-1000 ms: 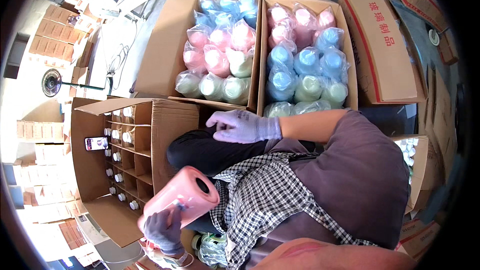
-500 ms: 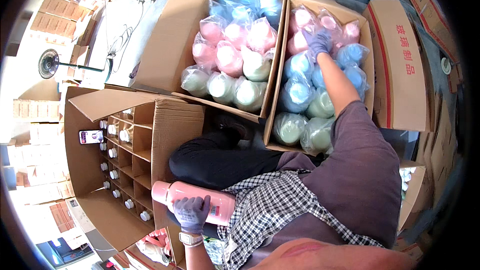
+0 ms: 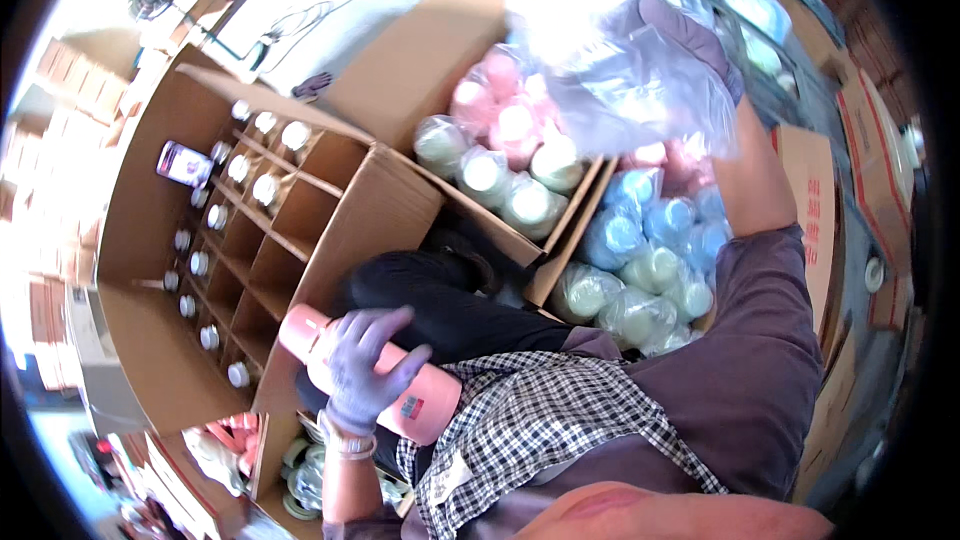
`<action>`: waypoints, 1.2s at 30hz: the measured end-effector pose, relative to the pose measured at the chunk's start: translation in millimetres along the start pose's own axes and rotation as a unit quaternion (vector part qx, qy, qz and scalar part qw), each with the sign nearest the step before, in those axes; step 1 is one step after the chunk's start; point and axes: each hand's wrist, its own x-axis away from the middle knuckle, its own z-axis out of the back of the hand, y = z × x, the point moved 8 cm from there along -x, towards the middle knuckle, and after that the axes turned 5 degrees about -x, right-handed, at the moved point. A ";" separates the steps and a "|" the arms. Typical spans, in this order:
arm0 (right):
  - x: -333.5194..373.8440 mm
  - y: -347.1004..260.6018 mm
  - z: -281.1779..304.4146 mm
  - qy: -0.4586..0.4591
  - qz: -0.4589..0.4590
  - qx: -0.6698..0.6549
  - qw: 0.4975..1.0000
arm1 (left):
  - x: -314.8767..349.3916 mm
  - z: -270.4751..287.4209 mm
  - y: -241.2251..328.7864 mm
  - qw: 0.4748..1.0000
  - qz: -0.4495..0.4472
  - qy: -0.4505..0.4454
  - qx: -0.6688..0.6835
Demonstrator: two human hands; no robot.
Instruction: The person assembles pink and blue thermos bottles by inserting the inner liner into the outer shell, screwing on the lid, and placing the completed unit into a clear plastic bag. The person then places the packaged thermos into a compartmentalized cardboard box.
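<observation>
We face an open, divided brown cardboard box (image 3: pixel 350 222); at upper right billows a clear, crinkled plastic bag (image 3: pixel 625 95); a pink cylindrical bottle (image 3: pixel 434 396) lies just beside the box. Our grey-gloved left hand (image 3: pixel 365 368) spreads over the bottle; our grey-gloved right hand (image 3: pixel 688 35) clamps the bag.

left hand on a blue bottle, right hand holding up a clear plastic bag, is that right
Not quite: the bottle under the left hand is pink, not blue, as the head view shows. The right hand does hold up a clear plastic bag.
</observation>
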 end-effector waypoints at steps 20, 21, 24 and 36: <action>-252.9 339.5 -230.1 -0.058 -0.064 0.101 0.991 | 166.4 95.8 -164.4 0.530 0.190 0.681 0.468; -239.3 355.7 -233.4 -0.087 -0.094 0.116 0.985 | 160.3 81.4 -170.9 0.516 0.194 0.662 0.508; -209.5 357.6 -245.1 -0.152 0.042 0.561 0.812 | 144.8 65.9 -165.0 0.516 0.193 0.614 0.566; -168.7 394.9 -67.6 -0.094 -0.141 0.302 0.938 | 187.2 -3.2 -239.4 0.517 0.128 0.561 0.633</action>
